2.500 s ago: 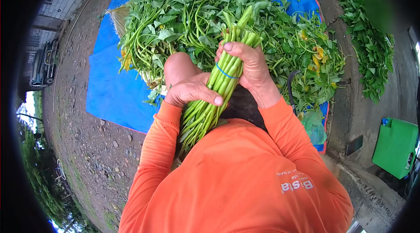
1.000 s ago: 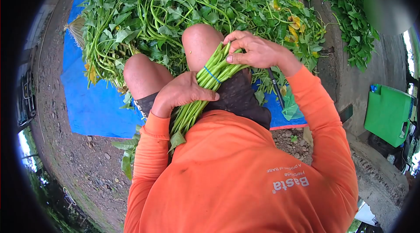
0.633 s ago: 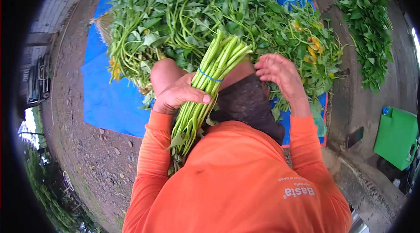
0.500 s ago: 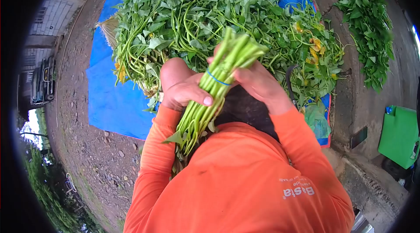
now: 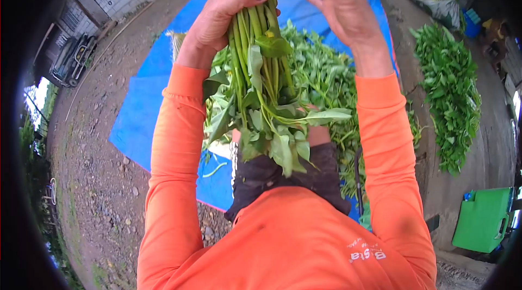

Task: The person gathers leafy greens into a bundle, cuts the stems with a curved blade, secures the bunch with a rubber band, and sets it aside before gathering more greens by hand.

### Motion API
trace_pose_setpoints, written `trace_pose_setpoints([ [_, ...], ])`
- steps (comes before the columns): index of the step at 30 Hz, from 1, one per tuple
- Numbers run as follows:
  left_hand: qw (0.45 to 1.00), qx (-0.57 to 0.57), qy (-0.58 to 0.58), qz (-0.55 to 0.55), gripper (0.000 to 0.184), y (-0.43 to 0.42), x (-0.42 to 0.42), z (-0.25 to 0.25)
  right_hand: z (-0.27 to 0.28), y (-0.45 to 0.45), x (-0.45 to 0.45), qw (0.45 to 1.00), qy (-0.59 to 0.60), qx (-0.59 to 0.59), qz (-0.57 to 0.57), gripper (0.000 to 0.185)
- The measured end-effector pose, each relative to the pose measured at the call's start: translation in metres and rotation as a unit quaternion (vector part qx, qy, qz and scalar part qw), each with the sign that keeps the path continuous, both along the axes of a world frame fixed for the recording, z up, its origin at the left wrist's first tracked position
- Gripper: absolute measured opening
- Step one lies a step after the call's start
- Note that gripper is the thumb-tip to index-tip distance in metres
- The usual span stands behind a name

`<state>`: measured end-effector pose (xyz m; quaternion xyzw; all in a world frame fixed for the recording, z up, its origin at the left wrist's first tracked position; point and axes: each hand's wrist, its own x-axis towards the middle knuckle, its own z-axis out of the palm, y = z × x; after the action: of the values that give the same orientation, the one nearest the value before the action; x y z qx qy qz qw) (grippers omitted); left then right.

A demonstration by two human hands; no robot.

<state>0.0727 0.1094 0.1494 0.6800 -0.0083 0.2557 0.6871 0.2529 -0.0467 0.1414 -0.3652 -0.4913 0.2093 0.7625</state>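
Green, the bundle of stems (image 5: 255,29) sits gripped in the left hand (image 5: 220,15) over the tarp (image 5: 137,110), leaves toward the shirt (image 5: 288,241); I see the right hand (image 5: 345,10) beside it, fingers loosely spread.

Orange long-sleeved cloth shirt (image 5: 288,235), right chest: large white printed lettering (image 5: 368,255), upside down in the head view, read "B", then "sta"; the letter between was lost in a crease. Smaller white print (image 5: 359,243) sat just above it in the view, bent by the fabric, too small and blurred to read fully.
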Motion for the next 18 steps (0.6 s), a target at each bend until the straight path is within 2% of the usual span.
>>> trace_pose_setpoints([
  [1, 1.0, -0.022, -0.018, 0.006, 0.04, 0.004, 0.005, 0.009, 0.01, -0.005, -0.002, 0.996, -0.044, -0.06, 0.051, 0.095],
  [3, 0.996, -0.062, -0.058, 0.007, 0.038, 0.005, 0.027, 0.03, 0.0, 0.014, -0.033, 0.986, -0.164, -0.021, -0.017, 0.101],
  [4, 0.985, -0.145, -0.092, -0.01, 0.038, 0.002, 0.036, 0.033, -0.004, 0.023, -0.042, 0.974, -0.222, 0.001, -0.052, 0.104],
  [6, 0.985, -0.058, -0.16, -0.014, 0.039, 0.001, 0.049, 0.039, -0.003, 0.022, -0.032, 0.981, -0.188, -0.026, -0.038, 0.109],
  [7, 0.982, 0.006, -0.177, 0.068, 0.041, -0.012, 0.05, 0.047, 0.005, 0.017, -0.029, 0.984, -0.168, -0.041, -0.031, 0.112],
  [11, 0.985, 0.029, -0.153, 0.077, 0.045, -0.038, 0.05, 0.051, 0.015, -0.007, -0.037, 0.935, -0.267, -0.12, -0.198, 0.108],
  [13, 0.986, 0.052, -0.109, 0.115, 0.044, -0.039, 0.051, 0.044, 0.012, -0.023, -0.035, 0.947, -0.285, -0.078, -0.126, 0.107],
  [14, 0.99, 0.012, -0.113, 0.085, 0.043, -0.041, 0.051, 0.04, 0.011, -0.032, -0.03, 0.95, -0.293, -0.058, -0.09, 0.106],
  [16, 0.99, -0.068, -0.124, 0.028, 0.041, -0.048, 0.048, 0.033, 0.009, -0.051, -0.003, 0.937, -0.275, -0.195, -0.094, 0.077],
  [18, 0.994, -0.072, -0.08, -0.02, 0.042, -0.048, 0.05, 0.02, -0.002, -0.081, 0.023, 0.92, -0.232, -0.3, -0.097, 0.057],
])
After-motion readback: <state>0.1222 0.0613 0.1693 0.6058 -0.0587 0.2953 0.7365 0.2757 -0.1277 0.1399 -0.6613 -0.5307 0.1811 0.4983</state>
